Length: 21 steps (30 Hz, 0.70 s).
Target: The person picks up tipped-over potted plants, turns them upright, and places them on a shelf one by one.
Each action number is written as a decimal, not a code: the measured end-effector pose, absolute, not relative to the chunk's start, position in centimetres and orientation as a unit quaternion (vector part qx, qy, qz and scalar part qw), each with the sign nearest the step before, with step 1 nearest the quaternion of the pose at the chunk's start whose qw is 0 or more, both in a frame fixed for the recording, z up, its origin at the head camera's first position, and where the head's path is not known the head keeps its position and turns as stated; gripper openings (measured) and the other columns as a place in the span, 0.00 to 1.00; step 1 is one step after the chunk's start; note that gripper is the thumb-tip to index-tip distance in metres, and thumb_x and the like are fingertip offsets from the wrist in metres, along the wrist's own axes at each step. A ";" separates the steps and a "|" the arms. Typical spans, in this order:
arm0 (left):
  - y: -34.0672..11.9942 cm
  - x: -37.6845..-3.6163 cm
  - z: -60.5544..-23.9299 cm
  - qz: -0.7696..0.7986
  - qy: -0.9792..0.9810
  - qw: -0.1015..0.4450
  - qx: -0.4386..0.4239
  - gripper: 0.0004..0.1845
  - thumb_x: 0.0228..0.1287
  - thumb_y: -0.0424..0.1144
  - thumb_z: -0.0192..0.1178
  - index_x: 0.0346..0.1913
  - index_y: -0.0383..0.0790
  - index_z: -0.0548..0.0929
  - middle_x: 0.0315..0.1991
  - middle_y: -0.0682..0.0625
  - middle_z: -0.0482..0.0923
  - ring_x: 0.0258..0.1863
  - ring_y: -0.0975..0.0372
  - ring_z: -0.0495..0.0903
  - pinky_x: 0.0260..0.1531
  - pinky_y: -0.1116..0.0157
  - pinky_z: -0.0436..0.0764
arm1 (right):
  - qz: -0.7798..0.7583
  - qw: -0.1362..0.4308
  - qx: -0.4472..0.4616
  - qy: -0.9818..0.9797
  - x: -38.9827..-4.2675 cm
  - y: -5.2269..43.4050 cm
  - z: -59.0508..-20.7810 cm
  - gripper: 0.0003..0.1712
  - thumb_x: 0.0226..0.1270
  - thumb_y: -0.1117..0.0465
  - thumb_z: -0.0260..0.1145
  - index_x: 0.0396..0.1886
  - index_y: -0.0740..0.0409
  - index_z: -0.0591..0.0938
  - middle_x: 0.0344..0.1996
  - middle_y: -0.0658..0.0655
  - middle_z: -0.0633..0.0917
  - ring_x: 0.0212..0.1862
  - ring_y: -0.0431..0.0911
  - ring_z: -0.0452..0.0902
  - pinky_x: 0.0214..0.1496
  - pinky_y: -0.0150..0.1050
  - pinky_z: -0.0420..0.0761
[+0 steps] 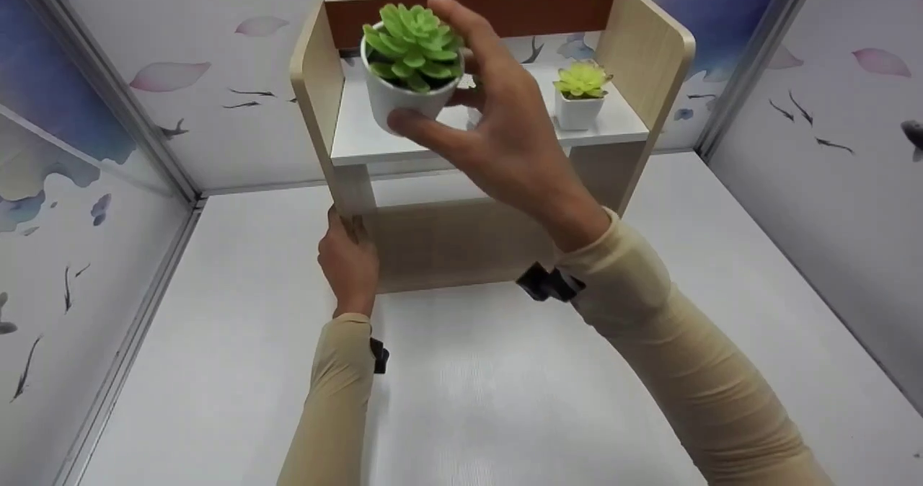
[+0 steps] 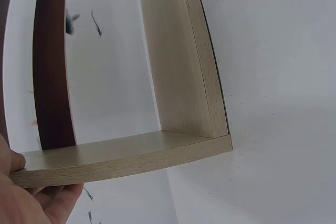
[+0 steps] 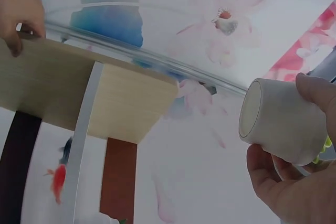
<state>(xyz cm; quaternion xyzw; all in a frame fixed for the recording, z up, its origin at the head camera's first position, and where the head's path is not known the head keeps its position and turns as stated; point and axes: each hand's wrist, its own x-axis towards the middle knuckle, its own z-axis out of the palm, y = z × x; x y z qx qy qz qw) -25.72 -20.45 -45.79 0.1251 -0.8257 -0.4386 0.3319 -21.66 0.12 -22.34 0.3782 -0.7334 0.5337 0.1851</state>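
Observation:
In the head view my right hand (image 1: pixel 505 122) grips a round white pot with a green succulent (image 1: pixel 414 50), thumb on the front and fingers behind it. The potted succulent is held up in front of the left part of a small wooden shelf unit (image 1: pixel 461 248). Seen from the right wrist, the pot's flat base (image 3: pixel 251 109) faces left, with the fingers (image 3: pixel 262 169) wrapped round its side. My left hand (image 1: pixel 350 262) holds the unit's left side panel low down. In the left wrist view its thumb and fingers (image 2: pixel 65 200) pinch that panel's edge (image 2: pixel 126 169) from both faces.
A second plant, yellow-green in a square white pot (image 1: pixel 579 107), stands at the right on the white shelf board (image 1: pixel 620 122). Part of another white object shows behind the right hand. The unit stands on a white table (image 1: pixel 461 385), with patterned walls (image 1: pixel 259 75) round it.

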 end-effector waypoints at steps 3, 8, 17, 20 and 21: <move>-20.4 -25.7 -45.8 -0.438 -0.826 0.332 0.128 0.22 0.80 0.37 0.53 0.71 0.34 0.71 0.62 0.37 0.81 0.60 0.49 0.83 0.58 0.51 0.80 | 0.536 0.170 0.354 -0.747 -23.1 -0.9 -21.5 0.51 0.61 0.61 0.79 0.79 0.60 0.61 0.67 0.56 0.74 0.64 0.44 0.76 0.60 0.34 0.79; -20.4 -25.9 -45.9 -0.440 -0.825 0.329 0.131 0.22 0.81 0.37 0.53 0.72 0.33 0.71 0.63 0.36 0.79 0.62 0.48 0.81 0.60 0.50 0.79 | 0.530 0.134 0.302 -0.781 -25.4 -2.1 -21.9 0.51 0.62 0.59 0.78 0.79 0.56 0.61 0.68 0.55 0.75 0.63 0.43 0.77 0.57 0.31 0.80; -20.2 -25.9 -46.0 -0.440 -0.820 0.342 0.131 0.22 0.81 0.38 0.52 0.71 0.34 0.72 0.62 0.36 0.80 0.60 0.48 0.83 0.57 0.50 0.81 | 0.490 0.093 0.261 -0.827 -29.4 -3.2 -25.3 0.49 0.63 0.58 0.78 0.79 0.55 0.62 0.70 0.54 0.74 0.62 0.41 0.76 0.56 0.30 0.80; -20.2 -26.0 -46.0 -0.437 -0.820 0.345 0.131 0.22 0.81 0.38 0.52 0.71 0.34 0.72 0.61 0.36 0.81 0.59 0.48 0.84 0.55 0.50 0.82 | 0.467 0.091 0.259 -0.841 -29.9 -3.3 -26.2 0.49 0.63 0.56 0.78 0.79 0.54 0.62 0.71 0.53 0.74 0.64 0.39 0.74 0.61 0.29 0.75; -20.3 -26.0 -46.0 -0.436 -0.821 0.345 0.131 0.22 0.81 0.38 0.52 0.71 0.34 0.72 0.62 0.36 0.81 0.58 0.48 0.84 0.55 0.50 0.82 | 0.462 0.089 0.258 -0.844 -30.1 -3.4 -26.4 0.49 0.63 0.56 0.78 0.79 0.54 0.62 0.71 0.53 0.74 0.65 0.38 0.73 0.62 0.28 0.74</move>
